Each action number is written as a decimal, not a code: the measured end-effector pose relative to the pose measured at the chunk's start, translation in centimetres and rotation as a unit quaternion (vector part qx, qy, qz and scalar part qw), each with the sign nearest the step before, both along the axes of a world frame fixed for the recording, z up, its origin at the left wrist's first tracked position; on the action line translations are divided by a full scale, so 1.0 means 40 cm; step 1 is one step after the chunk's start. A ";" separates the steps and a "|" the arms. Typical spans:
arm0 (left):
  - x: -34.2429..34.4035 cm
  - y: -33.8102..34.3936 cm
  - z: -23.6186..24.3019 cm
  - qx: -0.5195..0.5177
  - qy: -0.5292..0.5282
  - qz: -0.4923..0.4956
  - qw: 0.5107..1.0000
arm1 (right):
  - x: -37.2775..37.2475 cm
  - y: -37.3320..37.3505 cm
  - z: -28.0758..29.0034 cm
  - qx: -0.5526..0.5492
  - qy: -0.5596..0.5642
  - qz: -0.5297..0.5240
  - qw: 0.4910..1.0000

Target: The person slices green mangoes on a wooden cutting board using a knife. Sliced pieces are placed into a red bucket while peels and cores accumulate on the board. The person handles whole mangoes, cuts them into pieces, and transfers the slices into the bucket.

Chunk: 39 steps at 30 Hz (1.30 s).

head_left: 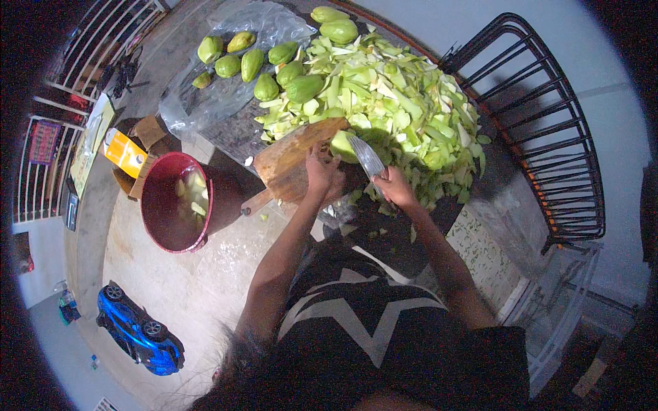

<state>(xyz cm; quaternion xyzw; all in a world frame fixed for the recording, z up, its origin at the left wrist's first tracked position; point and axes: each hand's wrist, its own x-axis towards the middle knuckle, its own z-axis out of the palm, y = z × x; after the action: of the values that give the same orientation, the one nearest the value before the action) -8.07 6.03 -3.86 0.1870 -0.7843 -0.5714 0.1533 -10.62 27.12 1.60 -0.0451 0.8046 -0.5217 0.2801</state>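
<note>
A pale green, partly peeled chayote (343, 146) is in my left hand (322, 171), at the near edge of a wooden cutting board (291, 159). My right hand (396, 188) is closed around the handle of a knife (368, 157), whose broad, shiny blade rests against the chayote's right side. My fingers hide most of the handle. Just beyond both hands rises a large heap of green peelings (397, 96). Several whole chayotes (252, 65) lie at the heap's far left, some on a clear plastic bag (185, 103).
Left of the board stands a dark red bucket (156, 218) with pale pieces inside. Behind it is a yellow-and-brown carton (126, 155). A blue toy car (140, 329) sits on the floor at lower left. A black metal rack (548, 130) borders the right side.
</note>
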 end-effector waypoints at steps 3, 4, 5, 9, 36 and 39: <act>-0.013 -0.005 -0.005 0.018 0.016 0.010 1.000 | 0.004 -0.003 0.015 -0.009 0.033 -0.039 0.999; -0.025 -0.018 -0.030 0.024 0.023 0.018 0.999 | 0.002 0.006 -0.008 -0.019 0.055 -0.067 0.996; -0.036 -0.021 -0.030 0.030 0.030 0.022 0.999 | -0.009 0.024 -0.037 0.005 0.079 -0.068 0.994; -0.075 -0.014 0.009 -0.107 0.001 -0.019 0.994 | -0.070 0.087 -0.120 0.170 0.178 0.019 0.969; -0.088 -0.006 0.109 -0.298 -0.247 -0.110 0.915 | 0.104 0.046 -0.004 0.166 0.156 0.115 0.967; -0.073 -0.058 0.061 -0.239 -0.166 -0.115 0.950 | 0.107 0.038 -0.003 0.137 0.109 0.063 0.983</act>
<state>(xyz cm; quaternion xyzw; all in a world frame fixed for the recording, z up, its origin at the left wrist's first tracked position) -10.98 3.72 -1.42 0.1460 -0.9282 -0.3423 -0.0055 -6.34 28.65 1.50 -0.1135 0.8898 -0.3796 0.2266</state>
